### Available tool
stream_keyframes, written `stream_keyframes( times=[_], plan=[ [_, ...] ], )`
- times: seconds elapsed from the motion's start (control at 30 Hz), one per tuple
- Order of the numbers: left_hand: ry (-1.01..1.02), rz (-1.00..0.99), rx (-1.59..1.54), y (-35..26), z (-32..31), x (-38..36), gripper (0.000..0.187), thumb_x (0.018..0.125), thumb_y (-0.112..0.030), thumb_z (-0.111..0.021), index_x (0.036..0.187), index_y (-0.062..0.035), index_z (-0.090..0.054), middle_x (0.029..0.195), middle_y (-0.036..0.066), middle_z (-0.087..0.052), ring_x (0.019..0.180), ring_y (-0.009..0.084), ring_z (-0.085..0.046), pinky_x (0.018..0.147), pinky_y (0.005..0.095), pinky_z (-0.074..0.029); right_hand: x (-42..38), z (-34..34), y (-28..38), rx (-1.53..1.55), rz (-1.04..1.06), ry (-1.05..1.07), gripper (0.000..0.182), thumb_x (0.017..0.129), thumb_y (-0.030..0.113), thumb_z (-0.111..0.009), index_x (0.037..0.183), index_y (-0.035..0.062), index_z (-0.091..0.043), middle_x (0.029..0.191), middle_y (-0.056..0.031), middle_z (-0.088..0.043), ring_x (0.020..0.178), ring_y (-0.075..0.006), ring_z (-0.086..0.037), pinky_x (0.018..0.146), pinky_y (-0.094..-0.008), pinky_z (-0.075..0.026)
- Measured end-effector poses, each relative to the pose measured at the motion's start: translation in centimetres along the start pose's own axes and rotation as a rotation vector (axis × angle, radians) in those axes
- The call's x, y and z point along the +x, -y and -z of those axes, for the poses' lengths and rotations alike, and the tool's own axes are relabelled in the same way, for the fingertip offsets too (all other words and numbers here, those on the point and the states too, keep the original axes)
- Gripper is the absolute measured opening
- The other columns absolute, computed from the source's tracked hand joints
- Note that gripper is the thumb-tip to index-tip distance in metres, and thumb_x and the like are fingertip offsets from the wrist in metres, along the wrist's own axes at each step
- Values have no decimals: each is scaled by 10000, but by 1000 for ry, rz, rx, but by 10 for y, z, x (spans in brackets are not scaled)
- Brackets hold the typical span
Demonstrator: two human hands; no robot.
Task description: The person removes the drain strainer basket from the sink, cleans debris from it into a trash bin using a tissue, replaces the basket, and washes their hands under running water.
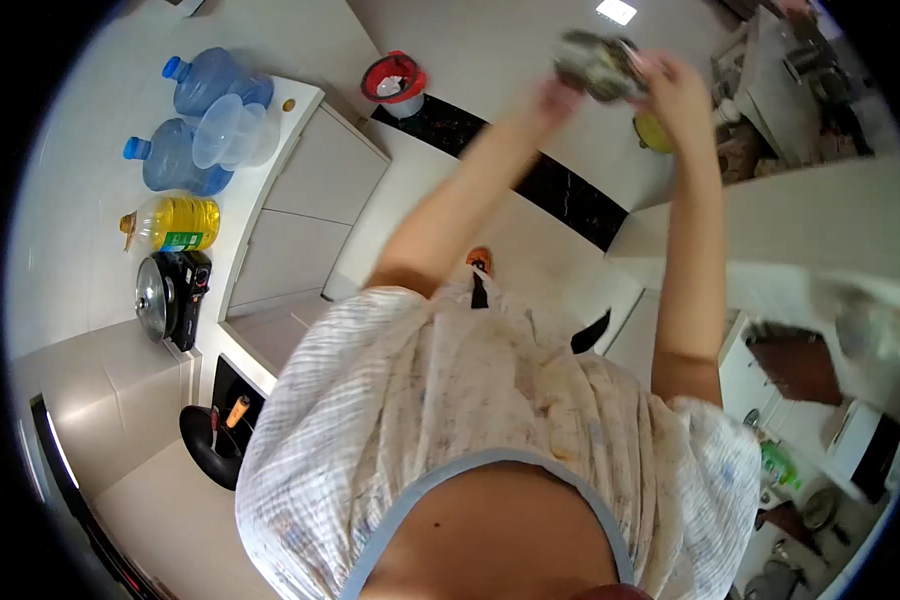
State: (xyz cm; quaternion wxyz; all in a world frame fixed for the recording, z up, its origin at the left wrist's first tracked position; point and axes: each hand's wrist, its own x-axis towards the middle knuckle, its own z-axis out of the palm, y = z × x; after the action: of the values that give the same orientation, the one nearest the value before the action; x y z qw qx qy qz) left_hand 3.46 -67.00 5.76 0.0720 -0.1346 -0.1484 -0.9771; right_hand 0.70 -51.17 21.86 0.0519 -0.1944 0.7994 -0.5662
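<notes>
Two hands up at arm's length in front of the body, both on one grey-green crumpled bundle, motion-blurred, looks like a wadded cloth or bag but can't tell which. Left hand meets its near side; whether its fingers are closed on it can't be told, blur hides them. Right hand has fingers curled and clamped on the far side. Bundle sits in the air between both hands, above the tiled floor, clear of any surface. Step in hand, as a judgement: wringing, shaking out or unfolding the bundle. Next move likely needs both grips kept firm. Left of the body: water jugs, oil bottle, portable stove with pot lid.
</notes>
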Motion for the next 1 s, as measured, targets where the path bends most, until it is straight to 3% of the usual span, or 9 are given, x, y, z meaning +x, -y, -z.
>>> stream_keyframes(
  times=[0.03, 0.1, 0.27, 0.37, 0.43, 0.57, 0.6, 0.7, 1.0],
  plan=[
    [-334, -84, -108, -48, 62, 49, 311, 922, -148, -443, 1184, 15, -475, 1246, 142, -498, 1130, 263, -515, 988, 412, -439, 46, -45, 9, 89, 28, 87, 255, 865, 241, -598, 939, -3, -609, 788, -82, -609, 674, -185, -638, 586, -307, -555],
    [-745, -91, 192, -165, -11, 58, 258, 930, -66, -401, 1145, 55, -479, 1179, 210, -531, 1107, 294, -532, 949, 418, -477, 141, -137, -2, 274, 37, 209, 154, 823, 142, -583, 887, 6, -616, 736, -156, -607, 651, -255, -653, 511, -368, -556],
    [-846, -253, 187, -348, 123, 107, 275, 943, -41, -376, 1175, 99, -423, 1183, 213, -509, 1093, 325, -535, 939, 448, -486, 271, -342, 7, 277, -27, 372, 144, 842, 119, -539, 838, -11, -601, 714, -123, -584, 558, -224, -592, 501, -314, -519],
    [-945, -255, 297, -415, 222, 115, 259, 930, -25, -373, 1150, 90, -449, 1165, 214, -516, 1078, 332, -534, 941, 463, -487, 352, -474, -64, -355, 392, 306, 272, 818, 298, -646, 825, 27, -672, 715, -147, -645, 679, -252, -643, 592, -363, -528],
    [-1038, -301, 273, -453, 290, 118, 255, 927, -48, -394, 1143, 67, -468, 1131, 195, -536, 1027, 313, -556, 905, 448, -512, 382, -533, -94, -48, 206, 441, 312, 810, 337, -644, 739, 34, -659, 684, -168, -630, 696, -318, -629, 647, -432, -492],
    [-1306, -300, 337, -502, 424, 100, 255, 932, -107, -438, 1137, 35, -494, 1070, 153, -569, 962, 284, -582, 755, 409, -546, 425, -661, -193, -62, 242, 456, 261, 831, 287, -616, 813, 27, -626, 836, -198, -621, 776, -371, -597, 713, -445, -460],
    [-1380, -353, 194, -502, 488, 87, 234, 917, -105, -490, 1117, 13, -518, 1038, 131, -584, 935, 256, -589, 722, 380, -540, 432, -686, -226, -90, 184, 503, 177, 854, 203, -599, 832, 27, -608, 728, -113, -623, 651, -225, -612, 583, -361, -489],
    [-1502, -355, 212, -500, 588, 56, 213, 888, -121, -557, 1076, -21, -562, 980, 100, -604, 855, 219, -599, 698, 342, -528, 445, -722, -273, -201, 176, 453, 163, 840, 188, -599, 822, 27, -614, 750, -176, -614, 723, -348, -592, 633, -424, -460],
    [-1597, -289, 376, -471, 728, 53, 216, 880, -151, -579, 1068, -43, -581, 947, 64, -616, 807, 168, -602, 672, 295, -496, 475, -795, -434, -266, -132, 630, 217, 875, 213, -575, 826, 5, -610, 769, -170, -624, 711, -324, -609, 628, -409, -468]
  ],
)
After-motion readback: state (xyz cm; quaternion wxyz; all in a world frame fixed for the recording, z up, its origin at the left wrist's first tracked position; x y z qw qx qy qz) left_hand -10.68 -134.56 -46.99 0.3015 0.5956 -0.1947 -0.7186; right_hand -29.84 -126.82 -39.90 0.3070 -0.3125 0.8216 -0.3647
